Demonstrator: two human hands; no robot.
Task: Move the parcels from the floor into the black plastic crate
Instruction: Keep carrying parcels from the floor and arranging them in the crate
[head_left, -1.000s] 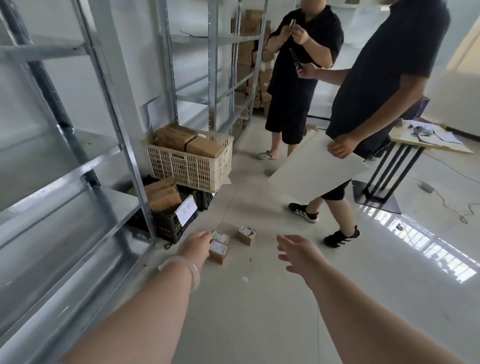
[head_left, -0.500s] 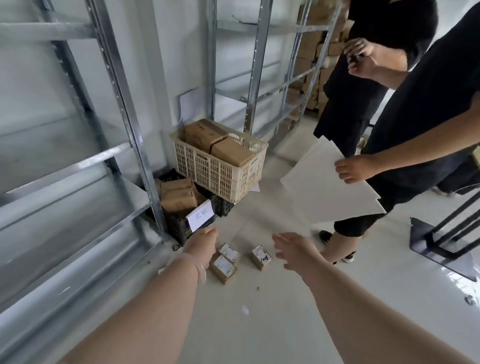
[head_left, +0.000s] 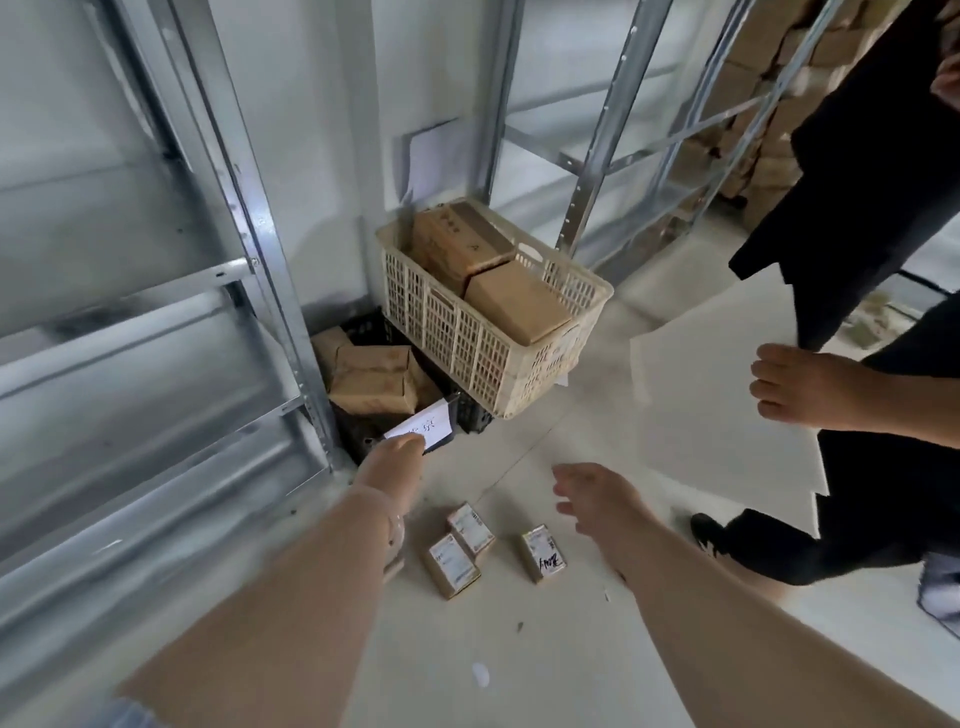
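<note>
Three small brown parcels with white labels are lying on the floor, none of them in the crate yet. The nearest parcel and the middle parcel are right up against each other. The third parcel sits just beside them to the right, with some scribble on its top. All three are between my forearms, near the edge of the floor where the shelving stands.

The black plastic crate is tucked into the floor's corner by the shelf post and the wall, just beyond the parcels. It's got bigger paper-wrapped bundles in it, and a white label card on its front rim.

My left hand is stretched out to that card with the fingertips at its lower edge. The back of the hand faces the camera, so I can't tell if it's pinching the card or only touching it. There's a pale bangle on that wrist. My right hand hangs over the floor, fingers loose and spread, holding nothing, up and right of the third parcel.

A cream lattice crate rests higher up just behind, over more black lattice (same crate or a second one, can't tell), with two cardboard boxes inside. Metal shelving fills the left side. On the right, another person's hand grips a stack of white sheets.
</note>
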